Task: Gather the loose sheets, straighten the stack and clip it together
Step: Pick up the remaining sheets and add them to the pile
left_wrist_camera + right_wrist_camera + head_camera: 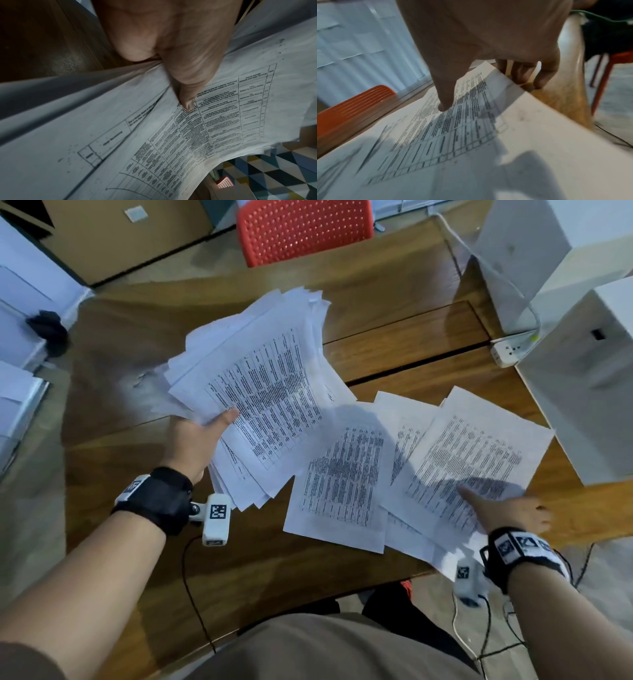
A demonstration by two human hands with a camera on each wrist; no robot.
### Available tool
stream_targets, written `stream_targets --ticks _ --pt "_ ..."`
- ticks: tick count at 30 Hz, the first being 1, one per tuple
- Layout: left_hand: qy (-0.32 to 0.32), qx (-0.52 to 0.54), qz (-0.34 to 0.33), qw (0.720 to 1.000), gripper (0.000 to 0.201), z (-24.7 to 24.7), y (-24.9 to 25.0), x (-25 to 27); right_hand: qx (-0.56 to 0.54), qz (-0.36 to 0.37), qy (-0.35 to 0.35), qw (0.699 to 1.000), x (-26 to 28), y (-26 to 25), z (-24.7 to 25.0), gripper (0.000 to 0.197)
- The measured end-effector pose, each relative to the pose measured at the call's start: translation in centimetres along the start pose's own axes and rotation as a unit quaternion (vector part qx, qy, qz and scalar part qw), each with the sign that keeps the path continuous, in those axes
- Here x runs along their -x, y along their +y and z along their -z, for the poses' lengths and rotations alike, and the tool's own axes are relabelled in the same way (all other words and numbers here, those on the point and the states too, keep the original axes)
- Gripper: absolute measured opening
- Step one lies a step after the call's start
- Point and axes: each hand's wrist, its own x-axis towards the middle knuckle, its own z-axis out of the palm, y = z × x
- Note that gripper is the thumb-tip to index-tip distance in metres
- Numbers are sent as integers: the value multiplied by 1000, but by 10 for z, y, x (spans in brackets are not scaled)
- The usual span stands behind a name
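My left hand [205,429] holds a fanned, uneven stack of printed sheets [267,385] above the wooden table [394,285]. Its thumb [188,94] presses on the top page [223,121], and the fingers are hidden beneath. To the right, loose printed sheets lie overlapping on the table: one in the middle [342,474], one half covered [404,433], and one on top at the right [479,453]. My right hand [503,505] pinches the near right edge of that top sheet [471,135], thumb [445,101] on the print and fingers [530,75] curled past the edge.
Two white boxes [582,392] stand at the table's right side, with a power strip [510,350] and cable between them. A red chair [305,231] is beyond the far edge. A small grey object [140,380], too blurred to name, lies left of the stack.
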Motion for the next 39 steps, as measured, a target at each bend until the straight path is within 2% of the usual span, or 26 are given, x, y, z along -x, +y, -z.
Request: stream_targets --ticks 2,4,6,9,10,12,13,15,17,20,23,29,32,33,36,37,39 --pt "0 -1 8 1000 44 6 -5 1 0 -4 -31 1000 -14 -9 -4 145" --pt "10 7 -8 1000 41 11 -4 6 8 -10 -59 998 -51 -8 -23 157" --pt "-6 26 -15 1000 58 17 -11 9 -25 -27 -97 995 -48 -19 -20 154" --pt "-15 51 -8 999 51 29 -25 2 -120 -3 -98 988 -13 -31 -2 104" --pt "-2 52 -8 999 43 35 -33 -2 -142 15 -106 984 -7 -30 -4 101" --pt "8 54 -9 998 23 44 -43 -7 -203 6 -79 976 -3 -33 -8 104" --pt "8 51 -2 999 16 50 -51 -9 -209 39 -63 975 2 -36 -10 98" --pt "4 35 1 999 21 51 -62 -13 -224 96 -48 969 6 -41 -6 72" --pt "17 35 -6 999 10 59 -79 -16 -221 157 -51 961 10 -51 -5 51" --pt "61 21 17 998 32 69 -109 -22 -194 203 -64 958 8 -61 -8 33" --pt "69 5 51 996 37 71 -134 -23 -203 200 -139 948 16 -73 -16 20" --pt "51 -5 65 997 35 64 -153 -19 -214 197 -248 924 35 -99 -62 17" --pt "37 -7 62 997 34 61 -154 -20 -212 207 -276 914 47 -112 -85 14" --pt "35 -10 62 997 33 60 -154 -21 -201 217 -281 913 56 -116 -88 20" --pt "33 -11 67 997 34 62 -154 -26 -169 251 -300 905 86 -122 -96 57" --pt "33 -4 69 997 34 62 -154 -27 -173 249 -313 900 96 -122 -99 61" --pt "33 16 72 997 32 65 -153 -30 -183 251 -312 898 112 -121 -106 53"
